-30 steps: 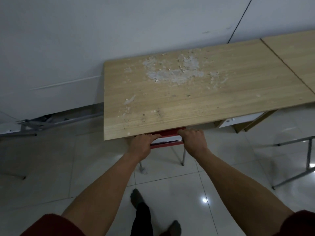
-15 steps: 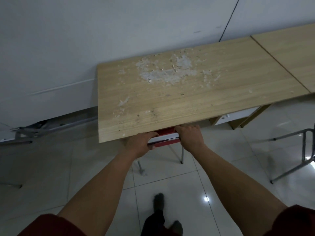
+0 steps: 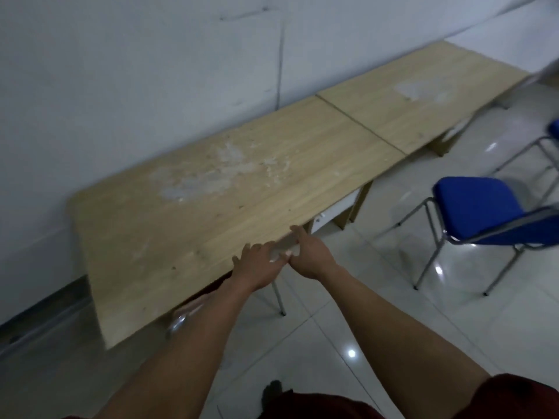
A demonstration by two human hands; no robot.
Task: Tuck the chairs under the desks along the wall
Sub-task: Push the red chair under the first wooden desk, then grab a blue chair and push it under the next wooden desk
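Both my hands, left hand point(image 3: 257, 264) and right hand point(image 3: 311, 255), hover with fingers spread, empty, at the worktop point(image 3: 211, 189) edge; blue chair point(image 3: 481, 207) stands apart.

Dim, motion-blurred, glare spots on floor point(image 3: 351, 353)

White wall point(image 3: 136, 86) with a vertical seam. Glossy white tiled floor point(image 3: 378, 328) shows bright light reflections. Dark baseboard point(image 3: 39, 303) runs along the wall's foot, lower left.

One head-worn view looks forward and down from above, close over the near desk point(image 3: 211, 207), angled rightward along the wall point(image 3: 136, 71).
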